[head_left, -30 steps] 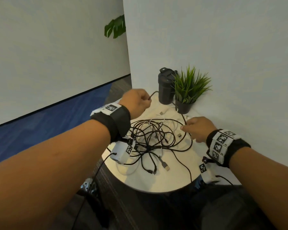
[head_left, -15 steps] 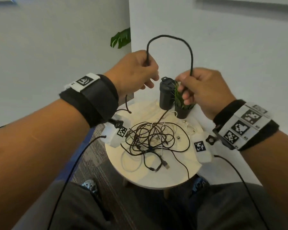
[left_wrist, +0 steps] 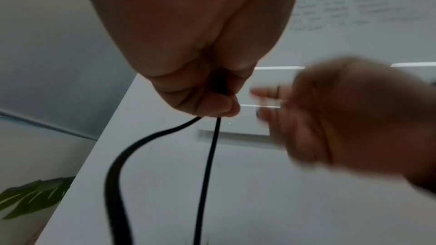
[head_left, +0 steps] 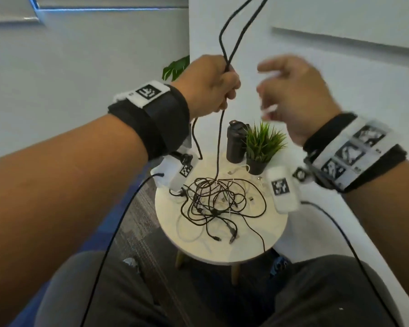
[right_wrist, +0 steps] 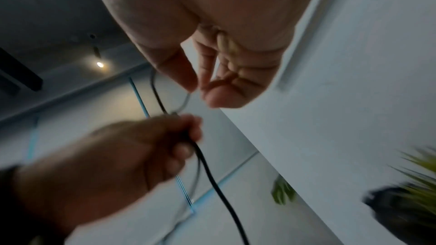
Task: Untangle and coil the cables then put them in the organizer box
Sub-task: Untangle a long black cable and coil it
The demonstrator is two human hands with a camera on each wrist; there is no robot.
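My left hand (head_left: 227, 83) is raised above the table and grips a thick black cable (head_left: 219, 147). Two strands pass through its fist; above it a loop runs out of the top of the head view. Below, one strand drops to a tangle of black and white cables (head_left: 213, 204) on the round white table (head_left: 222, 251). The left wrist view shows my left hand's fingers (left_wrist: 212, 103) curled round the black cable (left_wrist: 210, 156). My right hand (head_left: 269, 90) is blurred beside it, fingers loosely curled, holding nothing. In the right wrist view my right hand (right_wrist: 205, 88) is empty.
A black bottle (head_left: 236, 142) and a small potted plant (head_left: 262, 147) stand at the table's far edge against the white wall. My knees are under the table's near edge. Thin black wires hang from both wrist cameras.
Both hands rose from the table. The right hand let go of the black cable; the left hand now holds both strands and the loop stands taller.
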